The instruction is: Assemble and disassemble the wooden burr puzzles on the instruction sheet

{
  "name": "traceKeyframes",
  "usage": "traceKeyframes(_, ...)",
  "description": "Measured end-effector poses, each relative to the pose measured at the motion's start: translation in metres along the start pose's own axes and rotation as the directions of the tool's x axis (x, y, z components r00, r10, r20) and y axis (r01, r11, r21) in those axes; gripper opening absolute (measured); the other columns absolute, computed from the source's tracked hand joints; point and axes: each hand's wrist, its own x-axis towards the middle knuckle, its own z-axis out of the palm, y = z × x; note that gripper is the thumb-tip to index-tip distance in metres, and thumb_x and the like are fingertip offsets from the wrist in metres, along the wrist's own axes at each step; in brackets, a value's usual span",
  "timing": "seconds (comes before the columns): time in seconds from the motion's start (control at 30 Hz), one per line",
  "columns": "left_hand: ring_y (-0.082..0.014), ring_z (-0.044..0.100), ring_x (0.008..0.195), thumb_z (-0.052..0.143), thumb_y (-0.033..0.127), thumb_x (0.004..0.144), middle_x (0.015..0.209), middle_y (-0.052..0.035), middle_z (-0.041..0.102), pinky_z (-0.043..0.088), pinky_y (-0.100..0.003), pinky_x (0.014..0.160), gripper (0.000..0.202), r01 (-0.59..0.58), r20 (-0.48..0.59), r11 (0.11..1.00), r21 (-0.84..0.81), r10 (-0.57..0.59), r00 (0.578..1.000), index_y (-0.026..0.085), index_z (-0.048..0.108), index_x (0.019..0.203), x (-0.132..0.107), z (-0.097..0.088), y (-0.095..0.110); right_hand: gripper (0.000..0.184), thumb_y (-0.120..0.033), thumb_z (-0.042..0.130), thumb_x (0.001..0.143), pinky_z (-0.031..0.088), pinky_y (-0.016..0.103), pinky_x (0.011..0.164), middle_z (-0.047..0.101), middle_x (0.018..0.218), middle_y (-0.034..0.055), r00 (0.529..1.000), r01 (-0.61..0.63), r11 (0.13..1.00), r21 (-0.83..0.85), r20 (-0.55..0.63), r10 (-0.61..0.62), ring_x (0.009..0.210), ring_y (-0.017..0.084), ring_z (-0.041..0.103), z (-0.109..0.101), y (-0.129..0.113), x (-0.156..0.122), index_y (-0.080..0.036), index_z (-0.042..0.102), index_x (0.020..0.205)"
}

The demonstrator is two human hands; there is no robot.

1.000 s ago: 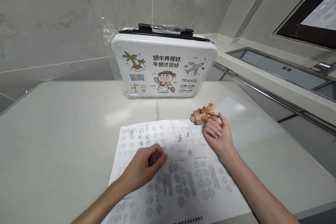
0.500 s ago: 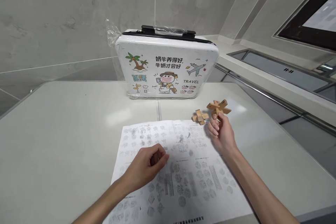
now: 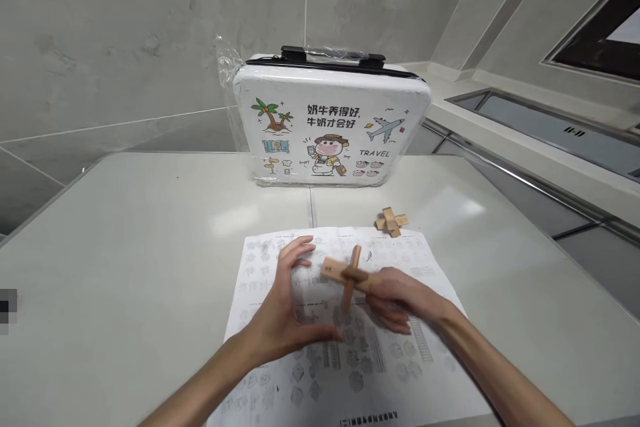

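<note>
My right hand (image 3: pixel 400 297) is closed on a cross-shaped wooden puzzle (image 3: pixel 346 273) and holds it above the printed instruction sheet (image 3: pixel 345 347). My left hand (image 3: pixel 287 310) hovers just left of the puzzle with fingers spread, holding nothing. A second, smaller wooden puzzle (image 3: pixel 391 221) lies on the table past the sheet's far right corner.
A white illustrated carry case (image 3: pixel 333 123) with a black handle stands upright at the back of the white table (image 3: pixel 125 240), wrapped in clear plastic. Grey tiled walls rise behind. A ledge with a metal rail (image 3: pixel 525 167) runs along the right.
My right hand lifted one wooden puzzle from beside the other and brought it left and toward me over the sheet. My left hand opened from a loose fist and rose beside it.
</note>
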Motion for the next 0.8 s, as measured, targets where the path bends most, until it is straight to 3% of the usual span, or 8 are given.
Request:
traceKeyframes(0.07,-0.0404,0.033,0.156,0.103,0.049,0.059,0.171,-0.0136,0.027,0.042,-0.056,0.121,0.133,0.0,0.158,1.0,-0.022,0.004,0.987,0.041,0.02,0.163,-0.001,-0.002,0.001,0.055,-0.043,0.055,0.106,0.038,0.025,0.042,0.043,0.044,-0.0055,0.987,-0.118,0.993,-0.027,0.105,0.12,0.037,0.011,0.046,0.008,0.0,0.002,-0.02,0.052,0.056)
traceKeyframes(0.13,-0.0402,0.043,0.151,0.104,0.044,0.059,0.167,-0.0103,0.038,0.044,-0.056,0.119,0.13,0.039,0.3,0.999,-0.011,-0.034,0.953,0.045,0.024,0.162,-0.002,-0.003,0.003,0.054,-0.045,0.057,0.105,0.038,0.024,0.043,0.047,0.048,-0.0047,0.966,-0.181,0.982,-0.052,0.176,0.188,0.039,0.01,0.046,0.013,-0.001,0.003,-0.02,0.053,0.058)
traceKeyframes(0.2,-0.0382,0.054,0.141,0.103,0.038,0.06,0.157,-0.007,0.051,0.05,-0.054,0.113,0.118,0.077,0.349,0.997,0.01,-0.076,0.934,0.045,0.035,0.156,-0.004,-0.002,0.004,0.053,-0.048,0.055,0.107,0.039,0.024,0.044,0.049,0.05,-0.0045,0.96,-0.181,0.979,-0.093,0.197,0.196,0.041,0.01,0.047,0.017,-0.002,0.005,-0.019,0.053,0.062)
traceKeyframes(0.37,-0.0327,0.061,0.13,0.099,0.029,0.063,0.147,-0.0055,0.057,0.055,-0.048,0.106,0.107,0.101,0.246,0.995,0.014,-0.101,0.964,0.042,0.04,0.151,-0.005,0.001,0.003,0.046,-0.056,0.046,0.112,0.04,0.023,0.047,0.057,0.054,-0.0056,0.993,-0.107,0.956,-0.272,0.009,0.114,0.043,0.011,0.052,0.023,-0.007,0.008,-0.018,0.06,0.089)
traceKeyframes(0.43,-0.0324,0.06,0.132,0.097,0.025,0.065,0.147,-0.0057,0.057,0.055,-0.049,0.106,0.105,0.084,0.214,0.996,0.041,-0.091,0.973,0.042,0.04,0.151,-0.005,0.001,0.002,0.047,-0.058,0.043,0.113,0.039,0.023,0.048,0.055,0.053,-0.0067,0.995,-0.097,0.94,-0.327,-0.055,0.083,0.043,0.011,0.051,0.026,-0.008,0.009,-0.019,0.058,0.089)
traceKeyframes(0.63,-0.032,0.061,0.13,0.092,0.014,0.069,0.144,-0.0057,0.06,0.058,-0.049,0.104,0.104,0.029,0.188,0.993,0.116,-0.051,0.981,0.044,0.038,0.154,-0.006,0.002,0.0,0.049,-0.058,0.04,0.114,0.04,0.024,0.052,0.055,0.055,-0.0069,0.994,-0.082,0.894,-0.44,-0.1,0.042,0.043,0.01,0.05,0.032,-0.009,0.01,-0.02,0.055,0.087)
traceKeyframes(0.73,-0.0345,0.052,0.145,0.084,0.015,0.081,0.162,-0.0083,0.045,0.058,-0.05,0.108,0.098,-0.041,0.167,0.993,0.112,0.021,0.986,0.047,0.034,0.159,-0.006,0.002,-0.001,0.047,-0.057,0.038,0.114,0.042,0.025,0.055,0.057,0.058,-0.0056,0.99,-0.05,0.853,-0.52,-0.14,-0.028,0.047,0.011,0.052,0.032,-0.009,0.01,-0.02,0.057,0.093)
traceKeyframes(0.8,-0.0377,0.044,0.152,0.089,0.025,0.081,0.17,-0.0095,0.034,0.057,-0.053,0.11,0.104,-0.048,0.159,0.996,0.081,0.034,0.987,0.048,0.028,0.162,-0.005,0.002,0.0,0.046,-0.056,0.038,0.115,0.042,0.026,0.058,0.058,0.06,-0.004,0.982,-0.026,0.817,-0.576,-0.167,-0.086,0.051,0.013,0.053,0.032,-0.007,0.01,-0.021,0.055,0.089)
